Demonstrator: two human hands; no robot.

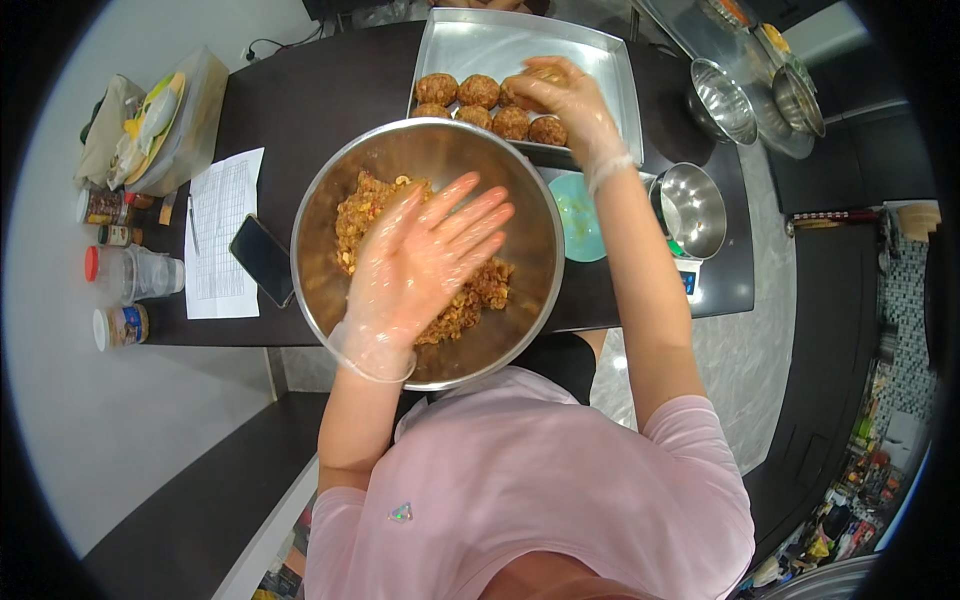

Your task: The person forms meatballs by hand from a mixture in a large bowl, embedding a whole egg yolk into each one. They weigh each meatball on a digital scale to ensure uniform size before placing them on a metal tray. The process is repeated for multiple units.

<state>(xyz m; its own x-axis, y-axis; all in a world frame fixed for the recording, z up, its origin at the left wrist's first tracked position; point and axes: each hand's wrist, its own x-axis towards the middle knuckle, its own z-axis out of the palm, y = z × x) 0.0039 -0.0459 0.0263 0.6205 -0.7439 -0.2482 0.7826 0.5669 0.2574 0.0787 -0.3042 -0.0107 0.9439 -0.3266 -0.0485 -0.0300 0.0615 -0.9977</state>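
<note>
My left hand [431,255], in a clear plastic glove with a wet sheen, is palm up with fingers spread above a large steel mixing bowl [551,289]. It holds nothing. Under it lies a chunky brown minced mixture [469,311] with pale and yellow bits. My right hand [559,94], gloved likewise, curls over the metal tray [517,37] beyond the bowl. Its fingers partly cover a round ball [505,94] of the mixture; whether they grip it is hidden. Several more balls [478,91] sit in two rows on the tray's near left side.
Right of the bowl are a turquoise dish [577,225] and a steel bowl [694,210] on a digital scale [688,283]. A phone [262,259], printed sheet [221,277], jars [124,326] and a plastic bin [199,127] stand left. Another steel bowl [721,101] is back right.
</note>
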